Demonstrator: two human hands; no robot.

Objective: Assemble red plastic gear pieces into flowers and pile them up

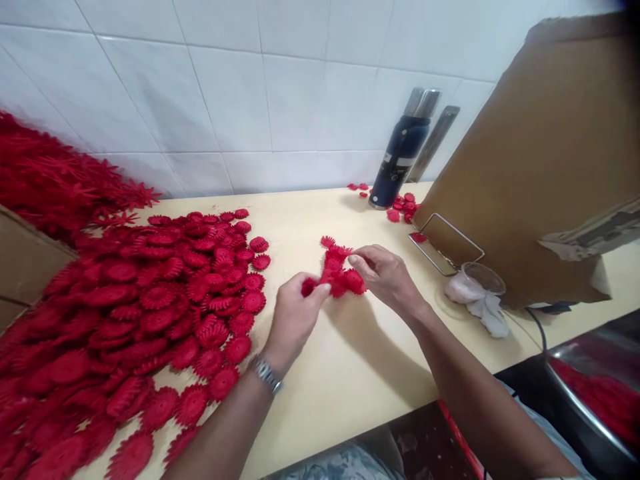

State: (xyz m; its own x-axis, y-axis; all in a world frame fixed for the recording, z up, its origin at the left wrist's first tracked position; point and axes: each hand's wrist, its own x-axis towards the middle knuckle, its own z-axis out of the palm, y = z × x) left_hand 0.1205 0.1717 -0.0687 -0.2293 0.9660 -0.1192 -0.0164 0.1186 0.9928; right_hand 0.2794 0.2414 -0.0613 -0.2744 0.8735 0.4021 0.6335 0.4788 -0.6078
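My left hand (pixel 294 313), with a metal watch on the wrist, is closed. Its thumb and fingers pinch a red fringed disc (pixel 309 287), part of which sticks out beside the knuckles. Just beyond the fingertips is a small cluster of red fringed pieces (pixel 340 272) in the middle of the table. My right hand (pixel 385 275) reaches in from the other side, fingers curled and thumb against the forefinger at the cluster's upper right edge. What lies between those fingertips is too small to tell.
A large heap of red fringed discs (pixel 160 300) covers the left of the table, with red star-shaped pieces (pixel 60 180) behind. A dark blue bottle (pixel 403 157) stands by the tiled wall. At right are a cardboard box (pixel 530 153), a wire stand (pixel 445 247) and a metal basin (pixel 580 387).
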